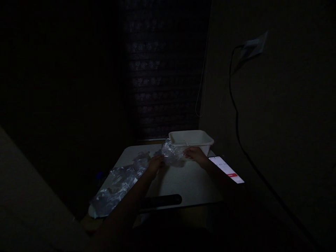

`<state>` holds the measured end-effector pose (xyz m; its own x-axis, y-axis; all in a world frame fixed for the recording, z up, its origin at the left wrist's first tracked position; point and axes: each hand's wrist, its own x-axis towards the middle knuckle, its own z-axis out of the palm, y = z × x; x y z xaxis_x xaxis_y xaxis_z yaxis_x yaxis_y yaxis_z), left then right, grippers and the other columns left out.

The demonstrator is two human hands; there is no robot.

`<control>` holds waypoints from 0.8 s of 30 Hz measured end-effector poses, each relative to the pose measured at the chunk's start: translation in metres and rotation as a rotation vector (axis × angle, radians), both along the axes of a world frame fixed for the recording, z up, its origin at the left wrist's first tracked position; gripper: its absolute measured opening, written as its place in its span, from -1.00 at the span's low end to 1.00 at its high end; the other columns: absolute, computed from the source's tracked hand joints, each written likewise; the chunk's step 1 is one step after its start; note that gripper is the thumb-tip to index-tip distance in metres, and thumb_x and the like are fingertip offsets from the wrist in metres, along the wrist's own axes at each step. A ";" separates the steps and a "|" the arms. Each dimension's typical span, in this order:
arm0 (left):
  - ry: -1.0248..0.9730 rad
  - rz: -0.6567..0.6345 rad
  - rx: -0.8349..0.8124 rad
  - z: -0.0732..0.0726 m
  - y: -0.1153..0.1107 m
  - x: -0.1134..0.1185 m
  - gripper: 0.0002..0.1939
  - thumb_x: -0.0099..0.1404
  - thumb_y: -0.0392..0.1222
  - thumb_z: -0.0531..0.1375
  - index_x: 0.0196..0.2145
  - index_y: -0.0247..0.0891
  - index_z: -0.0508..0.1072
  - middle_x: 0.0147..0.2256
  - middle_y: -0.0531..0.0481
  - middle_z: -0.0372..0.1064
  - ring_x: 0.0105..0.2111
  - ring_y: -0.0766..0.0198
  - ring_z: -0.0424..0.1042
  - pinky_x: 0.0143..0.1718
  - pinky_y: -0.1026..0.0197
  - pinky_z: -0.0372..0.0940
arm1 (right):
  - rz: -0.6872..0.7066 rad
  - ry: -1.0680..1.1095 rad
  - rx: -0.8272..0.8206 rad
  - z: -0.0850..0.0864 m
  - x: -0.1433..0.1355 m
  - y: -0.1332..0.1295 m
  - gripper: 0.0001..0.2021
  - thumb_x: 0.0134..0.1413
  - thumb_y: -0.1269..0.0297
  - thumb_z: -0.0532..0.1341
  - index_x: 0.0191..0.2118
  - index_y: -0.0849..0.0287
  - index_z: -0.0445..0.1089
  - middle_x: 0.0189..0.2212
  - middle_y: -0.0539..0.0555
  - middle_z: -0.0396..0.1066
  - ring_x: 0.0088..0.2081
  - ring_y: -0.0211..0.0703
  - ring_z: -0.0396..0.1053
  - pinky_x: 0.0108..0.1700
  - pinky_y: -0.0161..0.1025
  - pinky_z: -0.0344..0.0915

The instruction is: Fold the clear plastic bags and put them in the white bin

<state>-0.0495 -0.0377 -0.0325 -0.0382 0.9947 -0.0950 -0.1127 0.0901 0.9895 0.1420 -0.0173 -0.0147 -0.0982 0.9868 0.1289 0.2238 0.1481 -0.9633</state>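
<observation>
Between my two hands, a crumpled clear plastic bag is held up over the small table, in front of a white plastic basin. My left hand has its fingers closed on the bag's left side. On the other side, my right hand pinches the bag's right edge, close to the basin's front wall. More crumpled clear plastic lies along the table's left side, beside my left forearm. Dim light hides the finer detail of the fingers.
The pale tabletop has a dark slot near its front edge. A lit phone lies at the right. A black cable runs from a wall outlet. A dark blind hangs behind. Something blue shows at left.
</observation>
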 end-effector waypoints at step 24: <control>-0.116 -0.105 -0.192 0.008 -0.006 -0.007 -0.79 0.02 -0.07 -0.04 -0.45 -0.27 0.20 -0.60 0.04 0.25 -0.64 0.33 0.28 -0.60 0.27 0.16 | -0.136 0.120 -0.186 -0.032 0.050 0.014 -0.92 -0.35 0.30 0.15 -0.58 0.15 0.25 -0.56 0.04 0.32 -0.42 -0.22 0.30 -0.37 -0.26 0.24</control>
